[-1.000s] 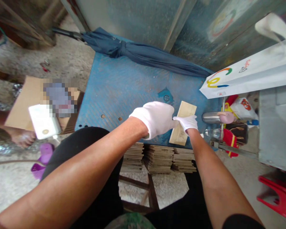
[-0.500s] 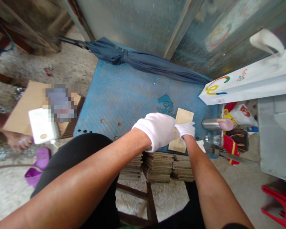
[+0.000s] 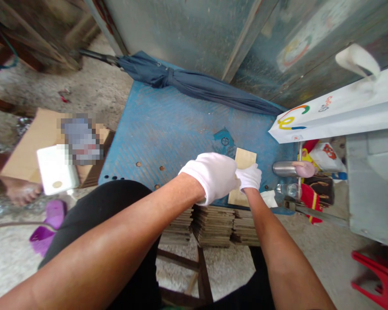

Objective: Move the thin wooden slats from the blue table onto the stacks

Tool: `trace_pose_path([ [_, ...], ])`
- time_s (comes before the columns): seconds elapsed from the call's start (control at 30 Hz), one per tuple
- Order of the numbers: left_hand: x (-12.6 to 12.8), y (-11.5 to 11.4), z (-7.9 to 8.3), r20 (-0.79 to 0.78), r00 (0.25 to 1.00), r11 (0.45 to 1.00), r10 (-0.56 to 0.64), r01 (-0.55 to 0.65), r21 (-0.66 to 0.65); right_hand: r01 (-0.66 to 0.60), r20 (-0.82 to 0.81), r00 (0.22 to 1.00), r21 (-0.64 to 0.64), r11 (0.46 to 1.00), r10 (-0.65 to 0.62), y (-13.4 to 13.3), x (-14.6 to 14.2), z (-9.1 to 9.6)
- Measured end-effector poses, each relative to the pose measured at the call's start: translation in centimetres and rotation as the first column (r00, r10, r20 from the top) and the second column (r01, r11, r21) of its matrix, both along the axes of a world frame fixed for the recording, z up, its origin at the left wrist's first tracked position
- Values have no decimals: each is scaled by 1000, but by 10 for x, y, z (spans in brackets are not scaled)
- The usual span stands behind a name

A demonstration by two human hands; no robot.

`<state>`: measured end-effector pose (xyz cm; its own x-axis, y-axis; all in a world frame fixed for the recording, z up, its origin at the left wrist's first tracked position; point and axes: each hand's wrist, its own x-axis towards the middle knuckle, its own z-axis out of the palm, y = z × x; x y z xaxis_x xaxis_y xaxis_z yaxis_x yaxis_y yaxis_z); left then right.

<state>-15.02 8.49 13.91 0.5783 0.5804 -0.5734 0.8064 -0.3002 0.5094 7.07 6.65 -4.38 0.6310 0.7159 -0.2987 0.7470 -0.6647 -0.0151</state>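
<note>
A thin, pale wooden board (image 3: 245, 157) lies on the blue plastic surface in front of me, its far end and a near corner showing. My left hand (image 3: 213, 177), in a white glove, is closed at the board's left edge and covers its middle part; the fingertips are hidden. My right hand (image 3: 249, 176), also white-gloved, rests over the board's right side with its fingers drawn together, close against the left hand. What lies under those fingers is hidden. Stacks of thin wooden boards (image 3: 213, 224) stand just below, at the near edge of the blue surface (image 3: 174, 125).
A folded umbrella (image 3: 207, 89) lies along the back edge. To the right are a white paper bag (image 3: 336, 110), a metal flask (image 3: 286, 168) and a clear bottle (image 3: 289, 189). A cardboard box (image 3: 26, 146) with a white device (image 3: 57, 170) and another person's foot (image 3: 22, 189) are left.
My right hand has shifted a little left, its fingers now closer together. The board's far end has swung slightly left. My left hand has hardly moved.
</note>
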Motion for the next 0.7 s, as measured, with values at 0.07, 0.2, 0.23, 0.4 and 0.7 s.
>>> trace_pose_path([
  [0.07, -2, 0, 0, 5, 1000, 1000, 4, -4, 11, 23, -77, 997, 130, 991, -13, -4, 2, 1],
  [0.2, -5, 1, 4, -6, 1000, 1000, 9, -9, 1, 190, -413, 910, 353, 916, -29, -21, 9, 12],
  [0.23, -5, 1, 5, -9, 1000, 1000, 10, -10, -2, 267, -507, 861, 376, 887, -44, -27, 10, 17],
  [0.4, -6, -2, 15, -7, 1000, 999, -28, 29, 32, 473, -728, 681, 355, 807, -79, -69, 9, 52],
  [0.7, -9, -23, 10, -72, 992, 986, -106, 114, 123, 302, -728, 685, 296, 906, 9, -156, 4, 129],
])
